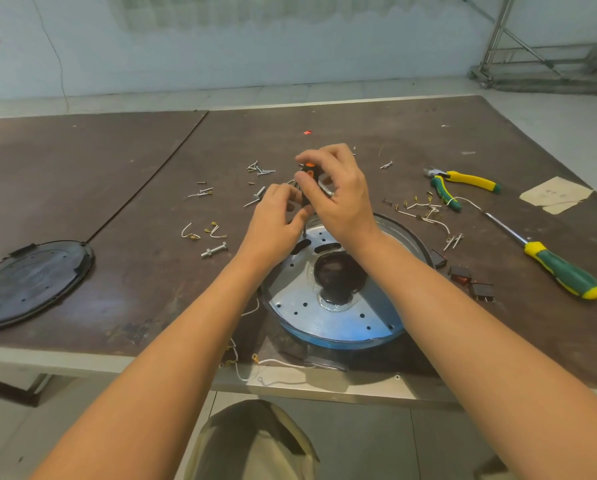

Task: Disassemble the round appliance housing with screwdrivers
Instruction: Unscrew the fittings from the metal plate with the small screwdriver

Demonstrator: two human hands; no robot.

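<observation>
Round appliance housing (338,323): lies flat at lower centre of the frame, near the front edge of the surface (117,188). Its silver perforated plate faces up, with a dark opening in the middle.

Handling, as judged: stiff sheet metal in a smooth rim, fairly light, so liable to slide or turn under screwdriver torque. It is best held at the outer rim, clear of the cut-outs, whose edges may be sharp.

Small screwdriver (308,174): black and orange handle, standing nearly upright, tip down at the plate's far edge. The screw itself cannot be seen.

Right hand (338,199): fingers curled round the top of the handle, gripping it.

Left hand (276,220): fingers and thumb pinch the tool lower down, apparently steadying it.

Surroundings: loose screws (260,169) beyond the hands, pliers (463,185) upper right, a larger green-and-yellow screwdriver (563,268) at right, a black round cover (30,282) at far left.
</observation>
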